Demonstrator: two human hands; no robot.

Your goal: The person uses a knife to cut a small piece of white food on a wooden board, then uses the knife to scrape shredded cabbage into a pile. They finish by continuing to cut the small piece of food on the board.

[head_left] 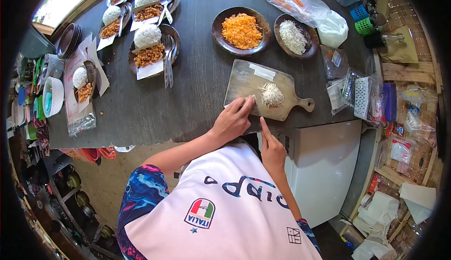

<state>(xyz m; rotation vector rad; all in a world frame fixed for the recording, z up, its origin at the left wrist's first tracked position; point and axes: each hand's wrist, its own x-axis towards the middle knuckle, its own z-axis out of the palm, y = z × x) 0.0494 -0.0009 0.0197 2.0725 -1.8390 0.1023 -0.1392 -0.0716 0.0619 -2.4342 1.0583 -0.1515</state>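
Observation:
On the wooden cutting board (pixel 235 82) my left hand (pixel 233 121) presses a pale white vegetable piece (pixel 252 99) with its fingertips close together. My right hand (pixel 272 151) is closed around a knife at the board's near edge, index finger stretched along its back; the handle is hidden and the thin blade (pixel 259 111) barely shows. A small heap of white shreds (pixel 271 95) lies right of the blade. Flat white strips (pixel 262 72) rest near the board's far edge.
Beyond the board stand a plate of orange diced vegetable (pixel 242 30) and a bowl of white shreds (pixel 293 36). A plastic bag (pixel 300 1) lies behind them. Plates with rice (pixel 147 36), brown cubes and cutlery fill the left. Plastic baskets (pixel 361 98) sit right; a white appliance (pixel 324 166) stands below.

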